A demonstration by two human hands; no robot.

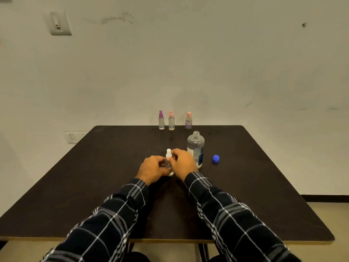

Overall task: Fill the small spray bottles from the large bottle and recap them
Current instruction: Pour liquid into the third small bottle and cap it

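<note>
A small clear spray bottle with a white top (168, 155) stands on the dark table (94, 186) between my hands. My left hand (152, 169) grips its body from the left. My right hand (184, 162) pinches it just below the white top. The large clear bottle (196, 148) with a blue label stands uncapped just right of my right hand. Its blue cap (215, 159) lies on the table further right. At the far edge stand three small bottles: one purple-topped (161, 121), one pink-topped sprayer (171, 121), one pink-capped (188, 121).
The table's far edge runs along a pale wall. Plaid sleeves cover both forearms (226, 214). A wall switch (60, 23) sits high at the left.
</note>
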